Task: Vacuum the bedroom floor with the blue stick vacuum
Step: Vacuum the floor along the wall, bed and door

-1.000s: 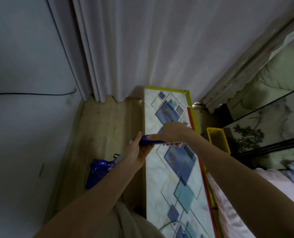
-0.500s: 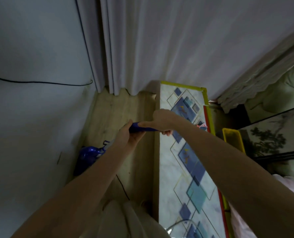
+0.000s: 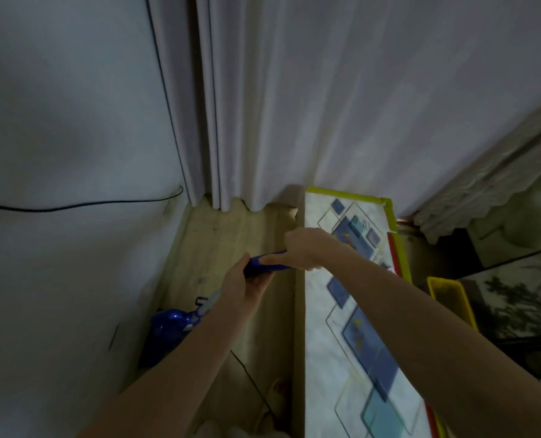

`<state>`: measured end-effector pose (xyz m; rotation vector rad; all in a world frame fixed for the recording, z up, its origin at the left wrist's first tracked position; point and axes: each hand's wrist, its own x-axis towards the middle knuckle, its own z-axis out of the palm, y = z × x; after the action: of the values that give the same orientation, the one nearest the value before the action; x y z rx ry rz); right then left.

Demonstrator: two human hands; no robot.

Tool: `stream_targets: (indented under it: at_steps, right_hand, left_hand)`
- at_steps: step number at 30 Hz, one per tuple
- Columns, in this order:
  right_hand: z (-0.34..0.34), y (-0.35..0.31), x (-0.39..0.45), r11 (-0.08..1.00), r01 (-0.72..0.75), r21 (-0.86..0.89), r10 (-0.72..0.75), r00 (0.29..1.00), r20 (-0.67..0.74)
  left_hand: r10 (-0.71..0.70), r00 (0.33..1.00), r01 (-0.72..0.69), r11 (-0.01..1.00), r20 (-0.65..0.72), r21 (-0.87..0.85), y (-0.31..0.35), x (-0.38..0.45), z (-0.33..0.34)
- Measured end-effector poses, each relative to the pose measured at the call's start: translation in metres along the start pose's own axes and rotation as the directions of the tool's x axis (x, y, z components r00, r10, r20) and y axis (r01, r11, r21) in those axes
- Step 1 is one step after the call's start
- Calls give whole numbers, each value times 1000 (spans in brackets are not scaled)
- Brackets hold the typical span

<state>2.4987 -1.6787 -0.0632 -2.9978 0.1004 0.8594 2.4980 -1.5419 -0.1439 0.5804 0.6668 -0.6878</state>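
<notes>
The blue stick vacuum's handle (image 3: 264, 263) runs between my two hands above a narrow strip of wooden floor (image 3: 225, 248). My left hand (image 3: 242, 287) grips the lower part of the handle. My right hand (image 3: 304, 248) curls round its upper end. The vacuum's glossy blue body (image 3: 168, 327) sits low by the left wall, partly hidden behind my left forearm. Its floor head is out of sight.
A pale wall (image 3: 57, 263) with a black cable (image 3: 73, 207) closes the left side. Grey curtains (image 3: 294, 105) hang to the floor ahead. A tall panel (image 3: 351, 311) with blue geometric print stands on the right, then a yellow bin (image 3: 449, 298) and a framed picture (image 3: 515, 295). A thin cord (image 3: 250, 377) lies on the floor.
The view has swung right, so the floor strip, panel and both hands sit further right in frame. Both hands keep their grip on the handle, the vacuum body stays by the wall.
</notes>
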Motion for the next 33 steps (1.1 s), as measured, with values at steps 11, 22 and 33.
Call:
stream_targets:
  at_steps: [11,22,33]
  right_hand:
    - [3,113,-4,999,1,-52,-5,997,-78]
    - [16,214,-29,992,-120,-42,114,987,-115]
    - [64,149,-6,972,-154,177,163,986,-35]
  left_hand:
    - [-11,1000,14,993,-26,120,-67,23,81]
    - [-131,991,128,941,-10,313,-142,39,145]
    - [-67,991,106,916,-114,387,-99,56,85]
